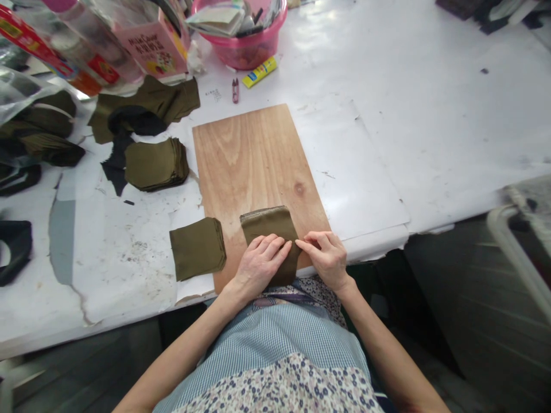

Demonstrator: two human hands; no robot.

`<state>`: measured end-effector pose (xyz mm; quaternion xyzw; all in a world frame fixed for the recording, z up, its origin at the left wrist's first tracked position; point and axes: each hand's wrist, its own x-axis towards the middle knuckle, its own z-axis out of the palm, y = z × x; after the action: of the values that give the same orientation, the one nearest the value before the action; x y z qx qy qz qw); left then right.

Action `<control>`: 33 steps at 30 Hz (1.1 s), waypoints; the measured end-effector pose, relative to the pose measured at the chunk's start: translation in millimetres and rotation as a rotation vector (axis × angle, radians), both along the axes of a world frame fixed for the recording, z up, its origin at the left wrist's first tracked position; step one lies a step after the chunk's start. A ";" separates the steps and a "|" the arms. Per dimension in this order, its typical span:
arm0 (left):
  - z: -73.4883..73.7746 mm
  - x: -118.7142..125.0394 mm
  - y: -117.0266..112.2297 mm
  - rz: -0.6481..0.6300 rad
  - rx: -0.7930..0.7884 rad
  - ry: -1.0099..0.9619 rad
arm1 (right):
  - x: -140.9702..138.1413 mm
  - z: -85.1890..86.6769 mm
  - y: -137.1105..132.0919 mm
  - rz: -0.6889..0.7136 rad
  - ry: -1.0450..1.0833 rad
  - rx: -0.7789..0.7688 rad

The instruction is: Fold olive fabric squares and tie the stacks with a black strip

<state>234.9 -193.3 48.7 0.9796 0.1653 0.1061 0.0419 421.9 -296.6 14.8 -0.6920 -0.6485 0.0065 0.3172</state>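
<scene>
An olive-green fabric piece (270,222) lies on a wooden board (258,155) close to my body, with a greyish edge along its far side. My left hand (262,258) rests across it, fingers stretched out and pressing it down. At the right edge of the fabric, the thumb and forefinger of my right hand (325,255) are pinched together; the other fingers are curled. To the left, a small stack of olive fabric pieces (197,249) overlaps the board's edge. Farther back sits a thicker stack of cut olive pieces (155,163).
Olive and black scraps (146,106) lie at the back left, near a pink box (150,49). Behind the board are small pink thread snips (235,90), a yellow tube (259,72) and a pink basket (247,49) of tools. A metal frame (516,246) stands at right.
</scene>
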 end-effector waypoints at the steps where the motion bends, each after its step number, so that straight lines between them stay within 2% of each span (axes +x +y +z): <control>1: -0.2 -2.1 0.7 0.002 -0.003 -0.002 | 0.2 0.3 0.1 0.001 0.001 0.001; 13: -2.4 -41.8 18.7 0.194 -0.056 -0.021 | 0.3 0.8 1.7 0.001 0.037 0.033; 22: -5.8 -42.8 20.4 0.222 -0.068 -0.068 | 1.6 2.9 1.3 0.008 0.107 0.022; 28: -10.9 -42.7 18.0 0.243 -0.065 -0.091 | -2.2 16.5 2.7 -0.035 0.235 0.064; 33: -14.5 -42.9 17.5 0.248 -0.062 -0.124 | -18.4 26.4 16.0 -0.021 0.170 0.021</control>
<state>191.9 -175.8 34.2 0.9415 0.2853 0.1654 0.0689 403.5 -280.5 41.2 -0.6924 -0.6119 0.0552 0.3784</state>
